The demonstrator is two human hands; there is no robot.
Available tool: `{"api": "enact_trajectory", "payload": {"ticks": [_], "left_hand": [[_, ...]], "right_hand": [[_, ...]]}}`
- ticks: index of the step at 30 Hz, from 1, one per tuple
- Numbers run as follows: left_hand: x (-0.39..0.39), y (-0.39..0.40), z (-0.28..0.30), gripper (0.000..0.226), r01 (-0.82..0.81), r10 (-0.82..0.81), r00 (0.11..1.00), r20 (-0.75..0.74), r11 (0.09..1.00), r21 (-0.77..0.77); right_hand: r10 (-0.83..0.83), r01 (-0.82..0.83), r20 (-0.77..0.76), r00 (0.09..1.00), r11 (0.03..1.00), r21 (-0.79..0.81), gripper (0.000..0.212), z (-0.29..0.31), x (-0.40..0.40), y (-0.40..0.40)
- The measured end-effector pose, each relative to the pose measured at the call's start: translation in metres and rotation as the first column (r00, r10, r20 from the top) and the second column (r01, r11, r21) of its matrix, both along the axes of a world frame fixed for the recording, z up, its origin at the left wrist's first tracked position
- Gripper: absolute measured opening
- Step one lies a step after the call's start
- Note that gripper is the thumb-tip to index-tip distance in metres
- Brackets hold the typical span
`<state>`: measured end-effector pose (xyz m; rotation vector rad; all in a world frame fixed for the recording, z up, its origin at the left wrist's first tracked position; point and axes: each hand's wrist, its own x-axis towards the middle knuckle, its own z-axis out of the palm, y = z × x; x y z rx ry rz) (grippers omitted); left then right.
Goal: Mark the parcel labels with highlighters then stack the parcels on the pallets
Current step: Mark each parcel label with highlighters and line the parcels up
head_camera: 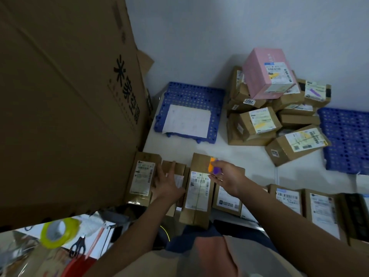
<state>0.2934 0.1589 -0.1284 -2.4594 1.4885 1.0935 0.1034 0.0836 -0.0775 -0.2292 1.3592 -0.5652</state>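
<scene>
I am looking down at a tall brown parcel standing on the floor just in front of me, its white label facing up at me; I am taking it as my landmark. My right hand is hovering over its upper right corner, its fingers clamped round highlighters, one orange and one purple. My left hand is reaching just left of the parcel, fingers spread apart and lying flat on a smaller brown box that is touching the landmark's left side. Further left again, a labelled parcel is leaning against a big cardboard carton. To the right of the landmark, a row of labelled parcels is lying along the floor. Beyond the landmark, well apart from it, a blue pallet is carrying a white sheet. Beyond and to the right, a heap of marked parcels is sitting with a pink box on top, and a second blue pallet is lying just right of the heap. Below and left of the landmark, a roll of yellow tape and scissors are resting on a cluttered worktop.
</scene>
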Motion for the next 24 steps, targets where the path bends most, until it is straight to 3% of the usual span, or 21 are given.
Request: {"api": "enact_trajectory", "payload": {"ticks": [3,6,8,11,13,16,17,24], "left_hand": [[0.004,-0.021,0.023,0.103,-0.167,0.153,0.978,-0.139,0.982,-0.091],[-0.003,-0.045,0.047,0.098,-0.351,0.27,0.878,-0.395,0.925,-0.147],[-0.017,-0.056,0.063,0.084,-0.352,0.228,0.832,-0.505,0.922,-0.163],[-0.036,-0.064,0.076,0.063,-0.34,0.156,0.726,-0.67,0.928,-0.152],[-0.04,-0.066,0.074,0.064,-0.421,0.203,0.569,-0.797,0.904,-0.07],[-0.039,-0.068,0.071,0.073,-0.505,0.34,0.191,-0.921,0.838,0.205],[-0.04,-0.069,0.072,0.071,-0.499,0.345,0.137,-0.929,0.834,0.236],[-0.05,-0.082,0.081,0.059,-0.523,0.27,0.08,-0.959,0.831,0.191]], "right_hand": [[0.026,-0.025,0.036,0.999,1.0,-0.017,0.031,0.0,-0.002,0.001],[0.162,-0.155,0.142,0.977,0.986,-0.058,0.027,0.009,0.0,0.001],[0.195,-0.172,0.249,0.949,0.979,-0.11,0.036,0.015,0.0,-0.002],[0.119,-0.07,0.331,0.936,0.986,-0.154,0.042,0.029,-0.007,-0.011],[0.029,0.029,0.395,0.918,0.99,-0.14,0.04,0.038,-0.019,-0.019],[-0.014,0.085,0.435,0.9,0.986,-0.144,0.046,0.045,-0.037,-0.026],[-0.012,0.085,0.43,0.903,0.985,-0.152,0.046,0.044,-0.042,-0.027],[-0.092,0.162,0.42,0.903,0.978,-0.134,0.053,0.03,-0.073,-0.022]]}}
